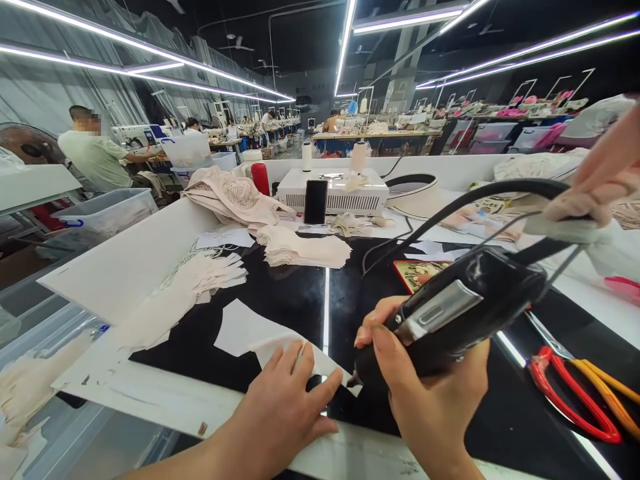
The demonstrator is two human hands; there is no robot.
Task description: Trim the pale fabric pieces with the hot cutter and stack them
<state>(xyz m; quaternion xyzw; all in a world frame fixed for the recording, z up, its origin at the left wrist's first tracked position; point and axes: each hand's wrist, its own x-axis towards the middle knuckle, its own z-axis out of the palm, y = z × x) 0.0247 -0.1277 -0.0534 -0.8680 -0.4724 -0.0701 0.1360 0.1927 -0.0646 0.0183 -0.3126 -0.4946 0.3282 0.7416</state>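
My left hand [287,400] lies flat with its fingers spread on a beige fabric piece [270,343] and a white paper-like shape [239,327] on the black tabletop. Wrapped around a black corded handheld tool [445,320] is my right hand [430,387]. The tool has a silver plate on its side and tilts down to the left. Its small tip meets the pointed right end of the white piece, near my left fingertips. The tool hides part of a red-rimmed tray [405,275] behind it.
Red-handled scissors [565,393] lie right, with an orange-handled tool [607,387]. Fabric stacks [303,248] and cut pieces [185,293] lie behind and left. A phone [315,202] leans on a white box [333,190]. Upper right, seemingly another person's hand [600,180] is near the cable [480,190].
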